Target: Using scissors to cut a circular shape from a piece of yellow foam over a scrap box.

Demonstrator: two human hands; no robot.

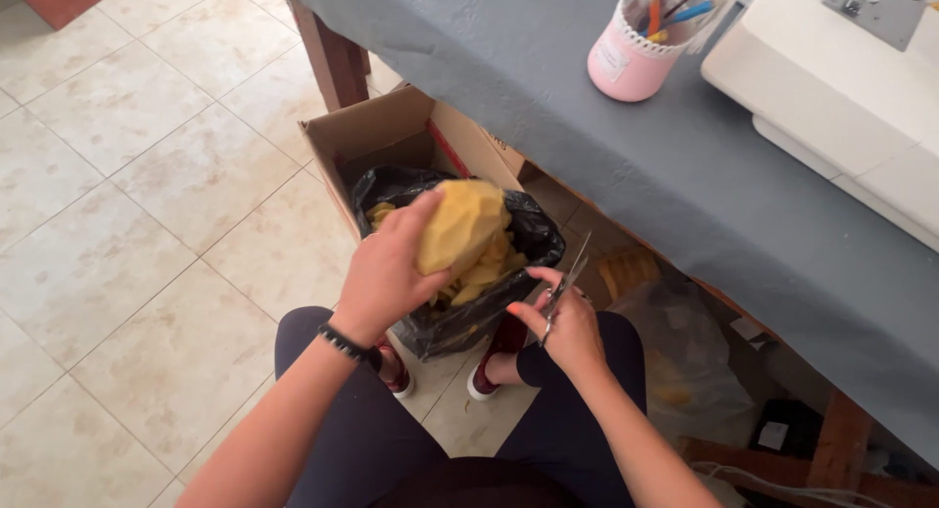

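Now L hand (383, 273) grips yellow foam (460, 224), R hand (565, 327) scissors (567, 278)

You sit in a home sewing corner: a white sewing machine (841, 97) stands on a grey-covered table (548, 97) beside a pink pot of pens (631, 53), above beige tiled floor (127, 224).

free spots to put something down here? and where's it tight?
Free: grey table cover between its near edge and the pink pen cup; tiled floor left of the cardboard box. Tight: left hand gripping yellow foam over the bag-lined box, right hand with scissors.
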